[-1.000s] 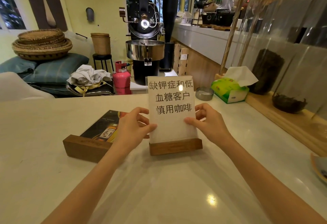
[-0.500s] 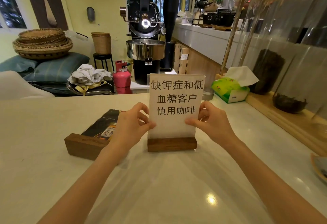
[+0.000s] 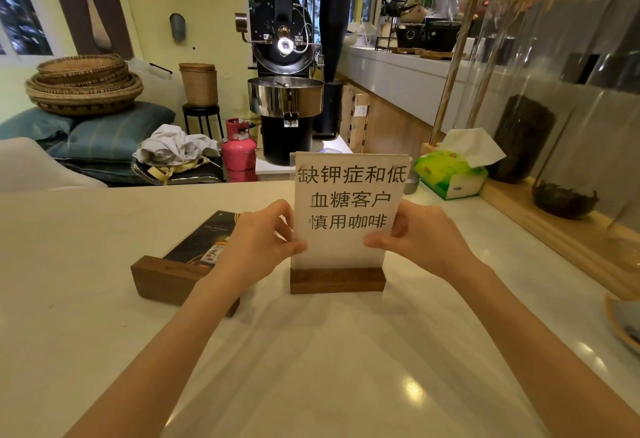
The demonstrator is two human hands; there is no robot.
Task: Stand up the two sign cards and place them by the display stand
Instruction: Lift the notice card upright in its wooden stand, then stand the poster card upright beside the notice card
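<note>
A white sign card (image 3: 349, 202) with black Chinese characters stands upright in a dark wooden base on the white counter (image 3: 311, 368). My left hand (image 3: 258, 247) pinches its left edge and my right hand (image 3: 424, 238) pinches its right edge. A second sign card (image 3: 204, 240), dark with a bottle picture, lies flat on its back to the left, its wooden base facing me; my left hand covers part of it. The wooden display stand (image 3: 561, 226) with tall glass tubes runs along the counter's right side.
A green tissue pack (image 3: 450, 174) sits at the stand's far end, with a small metal dish partly hidden behind the upright card. A plate rim (image 3: 623, 326) shows at the right edge. Beyond the counter stand a coffee roaster (image 3: 287, 91) and a pink gas cylinder (image 3: 239, 150).
The white card has tipped from leaning back to fully upright and shifted slightly right with both hands. The dark card has not moved.
</note>
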